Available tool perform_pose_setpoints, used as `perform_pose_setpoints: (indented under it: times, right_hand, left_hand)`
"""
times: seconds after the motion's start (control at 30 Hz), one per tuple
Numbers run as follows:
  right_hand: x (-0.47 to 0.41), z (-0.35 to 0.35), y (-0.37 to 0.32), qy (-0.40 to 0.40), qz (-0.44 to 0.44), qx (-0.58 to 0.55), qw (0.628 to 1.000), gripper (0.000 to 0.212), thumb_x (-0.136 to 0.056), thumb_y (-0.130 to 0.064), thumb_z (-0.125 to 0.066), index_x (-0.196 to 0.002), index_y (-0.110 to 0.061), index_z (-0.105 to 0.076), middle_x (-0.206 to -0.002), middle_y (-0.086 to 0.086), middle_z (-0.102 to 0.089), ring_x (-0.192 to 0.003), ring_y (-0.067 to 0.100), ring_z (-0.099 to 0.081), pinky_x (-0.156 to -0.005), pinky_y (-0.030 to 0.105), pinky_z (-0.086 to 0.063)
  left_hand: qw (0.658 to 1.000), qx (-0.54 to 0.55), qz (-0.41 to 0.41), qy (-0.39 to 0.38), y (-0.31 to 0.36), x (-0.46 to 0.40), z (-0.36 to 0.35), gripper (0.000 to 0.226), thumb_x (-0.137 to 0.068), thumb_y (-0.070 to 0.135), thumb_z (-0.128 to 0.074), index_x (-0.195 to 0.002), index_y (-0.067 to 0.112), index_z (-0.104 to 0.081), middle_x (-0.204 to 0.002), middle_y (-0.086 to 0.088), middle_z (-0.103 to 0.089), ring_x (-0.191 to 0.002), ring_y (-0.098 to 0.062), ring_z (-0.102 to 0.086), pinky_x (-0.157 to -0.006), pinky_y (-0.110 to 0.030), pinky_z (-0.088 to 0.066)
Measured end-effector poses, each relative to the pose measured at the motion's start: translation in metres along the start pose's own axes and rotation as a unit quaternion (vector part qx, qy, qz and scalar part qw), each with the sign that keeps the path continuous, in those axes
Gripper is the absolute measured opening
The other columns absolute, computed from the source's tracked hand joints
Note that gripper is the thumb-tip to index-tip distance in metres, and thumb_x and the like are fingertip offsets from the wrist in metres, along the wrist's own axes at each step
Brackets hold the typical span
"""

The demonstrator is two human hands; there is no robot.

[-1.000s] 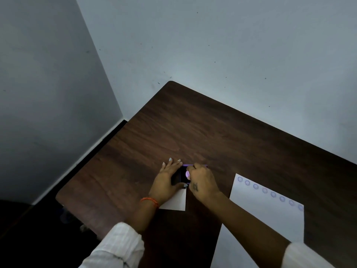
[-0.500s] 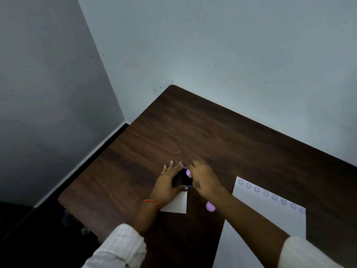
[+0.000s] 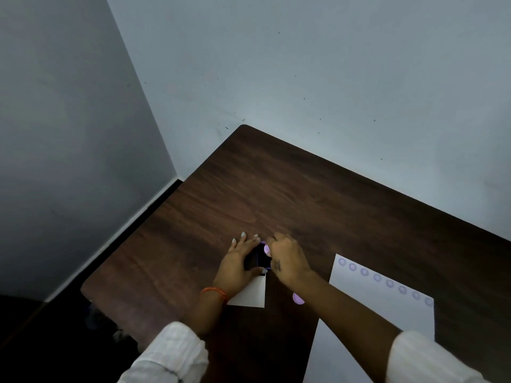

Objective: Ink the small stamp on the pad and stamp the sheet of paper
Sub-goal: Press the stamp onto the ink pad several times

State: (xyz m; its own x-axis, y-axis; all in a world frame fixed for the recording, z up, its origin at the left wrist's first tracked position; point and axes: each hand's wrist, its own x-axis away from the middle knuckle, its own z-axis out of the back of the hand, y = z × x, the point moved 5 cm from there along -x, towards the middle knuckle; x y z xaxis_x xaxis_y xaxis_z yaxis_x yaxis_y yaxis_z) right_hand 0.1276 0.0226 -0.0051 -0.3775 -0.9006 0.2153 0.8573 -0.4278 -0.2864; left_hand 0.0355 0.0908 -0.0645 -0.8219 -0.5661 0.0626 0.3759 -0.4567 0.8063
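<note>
Two hands are meeting over a dark ink pad [image 3: 260,258] near the middle of the wooden worktop [image 3: 276,194] in the head view. The left hand [image 3: 237,265] is lying spread, fingers released and flat, thumb and forefinger bracketing the pad. The right hand [image 3: 286,261] is clenching its grip on a small purple stamp [image 3: 267,250], pressing down at the pad's right edge. A small white card [image 3: 250,295] is lying under the pad and the left wrist. The sheet of paper [image 3: 387,313] is resting well to the right, carrying a row of purple round prints along its far edge. A purple cap [image 3: 298,298] is peeking out beside the right forearm.
</note>
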Motion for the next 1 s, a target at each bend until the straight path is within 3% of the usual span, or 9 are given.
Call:
perform_pose_setpoints:
  times: [0.07,0.13,0.2,0.27,0.33,0.5,0.7,0.9,1.0]
  right_hand:
    - [-0.007,0.006,0.008,-0.015,0.002,-0.038,0.999,0.021,-0.085,-0.007,-0.048,-0.095,0.003,-0.063,-0.104,0.021,-0.062,-0.093,0.033,-0.058,-0.076,0.035,-0.041]
    - [-0.009,0.011,0.016,-0.050,-0.019,-0.048,0.997,0.032,-0.085,-0.016,-0.041,-0.088,0.005,-0.065,-0.098,0.023,-0.065,-0.080,0.029,-0.056,-0.068,0.032,-0.037]
    - [-0.004,0.005,0.015,-0.074,0.007,-0.027,0.997,0.028,-0.089,-0.014,-0.044,-0.096,0.005,-0.064,-0.104,0.023,-0.064,-0.089,0.032,-0.057,-0.076,0.033,-0.041]
    - [0.008,-0.003,0.010,-0.059,0.052,0.006,0.997,0.026,-0.094,-0.012,-0.042,-0.111,-0.001,-0.058,-0.116,0.019,-0.058,-0.108,0.031,-0.053,-0.088,0.036,-0.042]
    - [0.014,-0.006,0.009,-0.038,0.060,0.026,0.997,0.028,-0.095,-0.012,-0.041,-0.119,-0.004,-0.053,-0.122,0.016,-0.054,-0.114,0.029,-0.048,-0.093,0.037,-0.042]
    - [0.010,-0.007,0.003,-0.018,0.013,0.028,0.999,0.030,-0.088,-0.004,-0.049,-0.118,-0.005,-0.054,-0.122,0.017,-0.056,-0.113,0.029,-0.050,-0.095,0.037,-0.045]
    - [0.006,-0.007,0.012,-0.049,0.093,0.051,0.993,0.032,-0.090,-0.003,-0.046,-0.121,-0.002,-0.052,-0.124,0.018,-0.055,-0.116,0.030,-0.048,-0.096,0.037,-0.041]
    - [0.006,-0.001,0.015,0.001,-0.036,-0.106,0.994,0.022,-0.091,-0.007,-0.046,-0.096,0.004,-0.065,-0.103,0.021,-0.064,-0.091,0.028,-0.060,-0.078,0.032,-0.045]
    - [0.012,0.004,0.025,0.002,-0.018,-0.090,0.996,0.023,-0.090,-0.006,-0.047,-0.104,0.003,-0.064,-0.110,0.021,-0.063,-0.103,0.033,-0.059,-0.089,0.037,-0.046]
  left_hand:
    - [1.000,-0.002,-0.001,-0.003,0.000,-0.001,0.001,0.072,-0.074,0.020,-0.075,-0.136,0.016,-0.040,-0.149,-0.003,-0.036,-0.144,-0.022,-0.014,-0.117,-0.033,-0.002]
    - [1.000,-0.002,0.001,-0.004,0.000,0.000,0.001,0.072,-0.073,0.020,-0.075,-0.136,0.016,-0.040,-0.149,-0.003,-0.037,-0.144,-0.023,-0.015,-0.117,-0.034,-0.002]
    - [1.000,-0.002,0.005,0.000,-0.001,0.000,0.001,0.072,-0.073,0.020,-0.075,-0.136,0.016,-0.040,-0.149,-0.002,-0.037,-0.144,-0.022,-0.015,-0.117,-0.032,-0.002]
    - [1.000,0.002,0.005,0.005,-0.003,0.000,0.000,0.072,-0.073,0.020,-0.075,-0.136,0.017,-0.040,-0.149,-0.002,-0.037,-0.144,-0.021,-0.015,-0.116,-0.031,-0.001]
    - [1.000,0.000,0.003,0.003,-0.003,0.000,-0.001,0.072,-0.074,0.020,-0.075,-0.137,0.017,-0.039,-0.149,-0.002,-0.036,-0.144,-0.022,-0.014,-0.116,-0.031,0.000]
    - [1.000,-0.002,0.000,0.005,-0.006,0.000,-0.002,0.071,-0.075,0.021,-0.074,-0.137,0.018,-0.039,-0.149,-0.001,-0.036,-0.144,-0.020,-0.013,-0.115,-0.030,0.001]
    - [1.000,0.003,0.001,0.000,-0.005,-0.002,-0.003,0.073,-0.074,0.020,-0.075,-0.137,0.018,-0.038,-0.150,-0.001,-0.035,-0.144,-0.021,-0.012,-0.117,-0.033,0.000]
    - [1.000,0.001,0.008,-0.003,-0.003,-0.001,-0.001,0.073,-0.074,0.019,-0.075,-0.137,0.017,-0.039,-0.149,-0.001,-0.036,-0.144,-0.021,-0.013,-0.119,-0.036,-0.001]
    - [1.000,0.006,0.015,-0.002,-0.004,-0.001,-0.001,0.074,-0.072,0.019,-0.076,-0.136,0.017,-0.039,-0.149,0.000,-0.036,-0.144,-0.021,-0.013,-0.119,-0.036,-0.002]
